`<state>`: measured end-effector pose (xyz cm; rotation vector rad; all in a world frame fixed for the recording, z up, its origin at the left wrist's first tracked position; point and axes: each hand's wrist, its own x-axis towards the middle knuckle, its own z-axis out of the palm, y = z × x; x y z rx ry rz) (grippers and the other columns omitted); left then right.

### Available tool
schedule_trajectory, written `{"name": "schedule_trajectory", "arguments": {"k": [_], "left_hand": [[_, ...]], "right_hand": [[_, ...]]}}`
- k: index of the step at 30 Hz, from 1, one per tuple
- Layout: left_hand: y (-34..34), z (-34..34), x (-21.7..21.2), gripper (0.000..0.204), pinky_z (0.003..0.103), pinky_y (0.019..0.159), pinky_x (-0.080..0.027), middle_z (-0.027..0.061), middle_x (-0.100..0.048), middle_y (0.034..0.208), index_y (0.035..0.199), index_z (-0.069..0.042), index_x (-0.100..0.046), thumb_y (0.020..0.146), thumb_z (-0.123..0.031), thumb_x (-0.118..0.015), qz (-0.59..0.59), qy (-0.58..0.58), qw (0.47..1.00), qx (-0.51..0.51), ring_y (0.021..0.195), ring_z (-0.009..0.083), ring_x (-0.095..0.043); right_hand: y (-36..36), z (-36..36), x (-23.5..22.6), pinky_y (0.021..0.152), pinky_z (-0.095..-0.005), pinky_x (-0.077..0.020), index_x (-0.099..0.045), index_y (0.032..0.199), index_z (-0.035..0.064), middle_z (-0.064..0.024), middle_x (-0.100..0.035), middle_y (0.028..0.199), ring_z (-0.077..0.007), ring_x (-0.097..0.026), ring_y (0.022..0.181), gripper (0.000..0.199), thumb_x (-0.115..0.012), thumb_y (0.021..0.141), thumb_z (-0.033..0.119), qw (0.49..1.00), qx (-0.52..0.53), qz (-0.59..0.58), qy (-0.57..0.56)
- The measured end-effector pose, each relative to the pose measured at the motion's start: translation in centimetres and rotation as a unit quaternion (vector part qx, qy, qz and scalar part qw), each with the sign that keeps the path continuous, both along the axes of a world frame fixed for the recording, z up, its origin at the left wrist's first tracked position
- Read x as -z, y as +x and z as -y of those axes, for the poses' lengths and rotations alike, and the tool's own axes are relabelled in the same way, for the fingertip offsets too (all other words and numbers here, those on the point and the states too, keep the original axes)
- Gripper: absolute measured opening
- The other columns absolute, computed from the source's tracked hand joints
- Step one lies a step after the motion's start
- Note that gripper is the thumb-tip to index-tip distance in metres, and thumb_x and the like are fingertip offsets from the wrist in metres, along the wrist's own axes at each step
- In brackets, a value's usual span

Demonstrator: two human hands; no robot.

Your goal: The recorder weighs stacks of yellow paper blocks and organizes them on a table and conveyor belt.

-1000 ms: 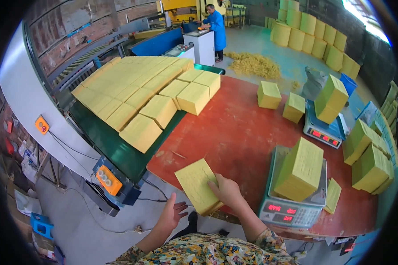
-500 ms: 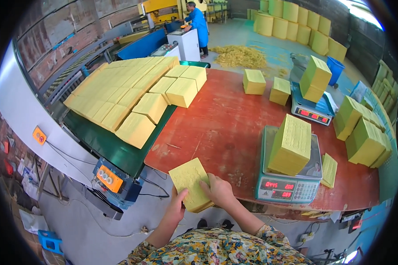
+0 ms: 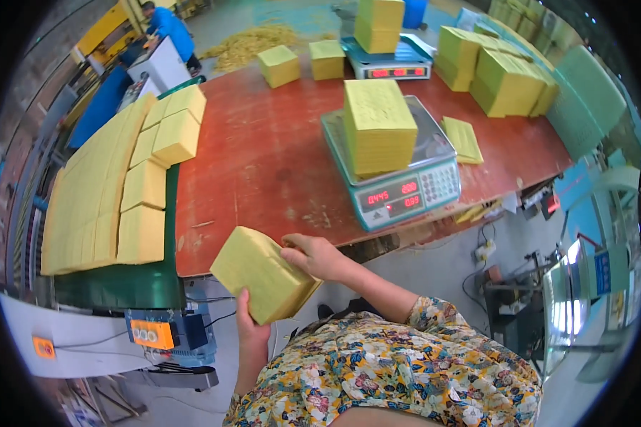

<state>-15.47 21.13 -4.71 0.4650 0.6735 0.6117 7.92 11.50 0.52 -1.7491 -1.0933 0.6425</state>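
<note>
Off the tabletop's [image 3: 263, 164] near edge, both hands grip a yellow block [image 3: 262, 273]: left hand [image 3: 248, 324] beneath, right hand [image 3: 315, 255] closed over its top corner. Held over floor, it could slip and fall.

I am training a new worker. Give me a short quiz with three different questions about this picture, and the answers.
1. True or false: both hands hold the yellow stack at the near edge of the red table.
2. Multiple choice: what lies on the nearest weighing scale? A) nothing B) a tall yellow stack C) a blue box
3. Fill in: the rows of yellow stacks on the person's left lie on a ____ belt.

Key: 1. True: the left hand supports it from below and the right hand grips its right side. 2. B. 3. green.
</note>
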Motion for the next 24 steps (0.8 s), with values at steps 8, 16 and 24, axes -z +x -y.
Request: {"name": "schedule_trajectory", "arguments": {"k": [8,16,24], "left_hand": [[8.0,0.2,-11.8,0.055,0.040,0.109,-0.046,0.0156,-0.051,0.148,0.150,-0.007,-0.043,0.105,-0.037,-0.051,0.104,0.238,0.960,0.107,0.131,0.0224,-0.055],[32.5,-2.8,-26.5,0.068,0.040,0.102,-0.047,0.0070,-0.061,0.136,0.143,-0.009,-0.054,0.093,-0.052,-0.067,0.022,0.364,0.896,0.255,0.124,0.0233,-0.057],[40.5,-4.2,-26.7,0.067,0.046,0.097,-0.048,0.0060,-0.060,0.132,0.140,-0.014,-0.057,0.090,-0.056,-0.069,-0.094,0.333,0.874,0.340,0.119,0.0223,-0.057]], "right_hand": [[6.9,6.6,-6.2,0.077,-0.0359,-0.0568,-0.063,0.121,-0.0028,-0.0167,-0.071,0.097,-0.0239,-0.070,0.095,0.057,-0.053,0.103,0.050,0.980,-0.023,-0.177,0.085],[24.4,8.2,-16.3,0.067,-0.0343,-0.0579,-0.062,0.124,-0.0017,-0.0107,-0.069,0.103,-0.0184,-0.068,0.078,0.043,-0.053,0.103,0.034,0.969,0.091,-0.135,0.184],[32.1,6.5,-14.1,0.066,-0.0341,-0.0610,-0.064,0.114,-0.0018,-0.0111,-0.069,0.099,-0.0197,-0.071,0.076,0.030,-0.056,0.102,0.024,0.948,0.113,-0.271,0.121]]}}
